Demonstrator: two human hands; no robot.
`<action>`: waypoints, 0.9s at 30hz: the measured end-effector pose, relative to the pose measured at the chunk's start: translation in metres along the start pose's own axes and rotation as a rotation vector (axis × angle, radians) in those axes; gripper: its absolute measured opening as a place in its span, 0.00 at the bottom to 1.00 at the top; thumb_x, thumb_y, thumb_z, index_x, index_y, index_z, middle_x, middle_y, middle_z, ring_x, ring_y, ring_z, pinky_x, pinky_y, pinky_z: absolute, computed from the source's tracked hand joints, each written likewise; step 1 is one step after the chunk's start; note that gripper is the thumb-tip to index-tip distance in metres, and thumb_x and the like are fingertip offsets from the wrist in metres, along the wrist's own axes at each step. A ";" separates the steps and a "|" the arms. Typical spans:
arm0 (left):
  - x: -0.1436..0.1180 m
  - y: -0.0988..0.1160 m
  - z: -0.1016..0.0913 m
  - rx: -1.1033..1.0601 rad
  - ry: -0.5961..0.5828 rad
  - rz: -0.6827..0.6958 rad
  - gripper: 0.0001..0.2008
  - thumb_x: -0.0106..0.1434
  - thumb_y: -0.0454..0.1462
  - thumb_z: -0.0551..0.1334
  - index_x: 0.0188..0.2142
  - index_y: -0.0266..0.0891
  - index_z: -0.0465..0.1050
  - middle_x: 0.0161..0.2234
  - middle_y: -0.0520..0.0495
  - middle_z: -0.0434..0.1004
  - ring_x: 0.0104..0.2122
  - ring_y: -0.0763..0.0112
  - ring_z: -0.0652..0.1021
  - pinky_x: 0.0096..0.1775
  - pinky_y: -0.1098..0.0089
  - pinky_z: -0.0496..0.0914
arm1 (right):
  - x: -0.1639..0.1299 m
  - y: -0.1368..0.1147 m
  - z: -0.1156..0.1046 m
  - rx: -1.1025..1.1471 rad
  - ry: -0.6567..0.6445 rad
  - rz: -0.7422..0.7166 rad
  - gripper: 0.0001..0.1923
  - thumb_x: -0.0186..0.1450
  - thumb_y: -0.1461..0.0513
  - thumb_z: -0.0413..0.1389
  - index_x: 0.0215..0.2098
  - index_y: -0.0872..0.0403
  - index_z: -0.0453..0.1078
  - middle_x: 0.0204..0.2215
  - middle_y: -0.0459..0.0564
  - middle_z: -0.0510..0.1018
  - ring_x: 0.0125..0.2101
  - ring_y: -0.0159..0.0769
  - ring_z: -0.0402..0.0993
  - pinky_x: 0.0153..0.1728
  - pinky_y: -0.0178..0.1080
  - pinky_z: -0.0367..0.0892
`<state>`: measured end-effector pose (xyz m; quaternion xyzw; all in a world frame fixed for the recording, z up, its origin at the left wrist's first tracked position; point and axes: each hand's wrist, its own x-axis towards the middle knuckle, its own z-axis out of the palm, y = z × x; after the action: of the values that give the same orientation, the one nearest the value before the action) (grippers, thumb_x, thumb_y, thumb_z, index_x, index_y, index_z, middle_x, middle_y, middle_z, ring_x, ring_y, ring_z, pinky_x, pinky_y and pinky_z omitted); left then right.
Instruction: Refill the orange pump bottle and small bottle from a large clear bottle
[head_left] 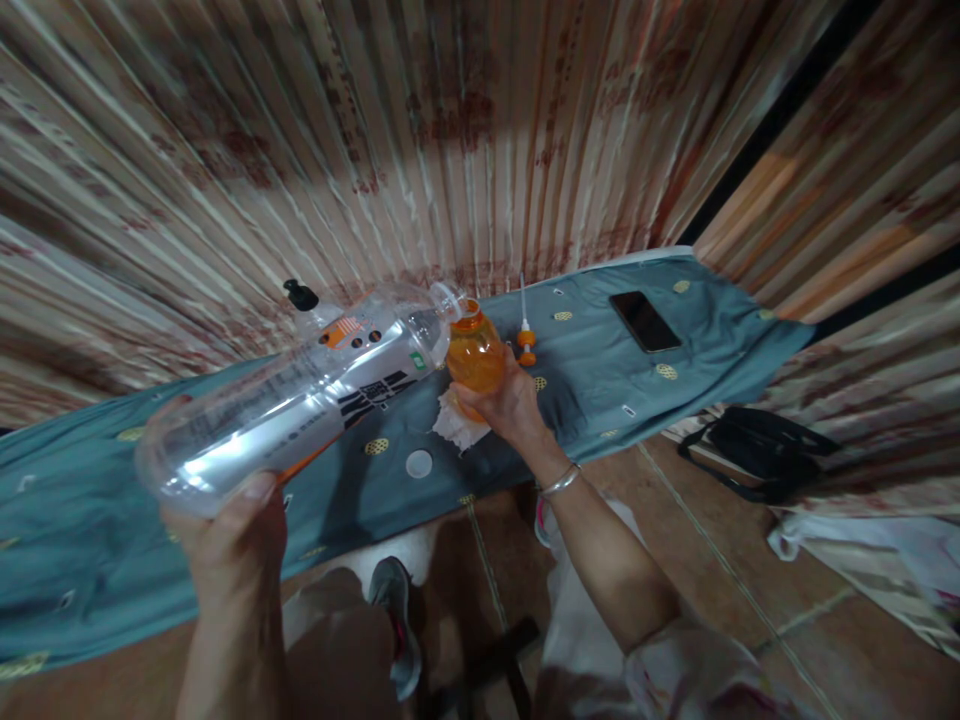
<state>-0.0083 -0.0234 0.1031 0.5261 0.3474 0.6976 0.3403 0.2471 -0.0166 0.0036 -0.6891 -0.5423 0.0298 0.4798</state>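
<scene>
My left hand (232, 535) grips the lower end of a large clear plastic bottle (300, 400) with a silver label, tilted so its mouth points right. That mouth meets or nearly meets the open neck of a small orange see-through bottle (477, 358), which my right hand (510, 400) is wrapped around. Whether liquid passes between them I cannot make out. A crumpled white tissue (457, 425) lies beneath the orange bottle. Just right of it rests an orange pump top (526, 342) with its thin tube. A round white cap (419, 463) lies nearer the front edge.
A teal patterned cloth (585, 400) covers the long table. Behind the big bottle stands a bottle with a black pump (300, 294). A phone (645, 322) lies at the right. On the floor is a black bag (765, 445); pleated curtains (465, 150) hang close behind.
</scene>
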 end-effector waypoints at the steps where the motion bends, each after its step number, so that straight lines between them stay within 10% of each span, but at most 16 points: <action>1: 0.000 0.000 0.001 0.006 -0.005 0.011 0.27 0.34 0.32 0.66 0.39 0.48 0.76 0.38 0.51 0.77 0.48 0.53 0.78 0.58 0.48 0.68 | 0.000 0.000 0.000 0.000 0.006 0.003 0.37 0.54 0.51 0.72 0.55 0.55 0.65 0.40 0.58 0.85 0.39 0.51 0.85 0.37 0.44 0.80; 27: 0.000 0.001 0.001 0.073 0.015 0.010 0.29 0.34 0.35 0.66 0.40 0.51 0.77 0.42 0.51 0.80 0.49 0.52 0.78 0.59 0.47 0.69 | 0.002 0.000 -0.002 0.021 0.001 -0.038 0.36 0.55 0.52 0.72 0.54 0.55 0.65 0.41 0.59 0.85 0.41 0.51 0.86 0.39 0.44 0.80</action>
<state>-0.0072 -0.0238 0.1038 0.5347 0.3726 0.6902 0.3146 0.2490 -0.0163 0.0053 -0.6737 -0.5548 0.0259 0.4876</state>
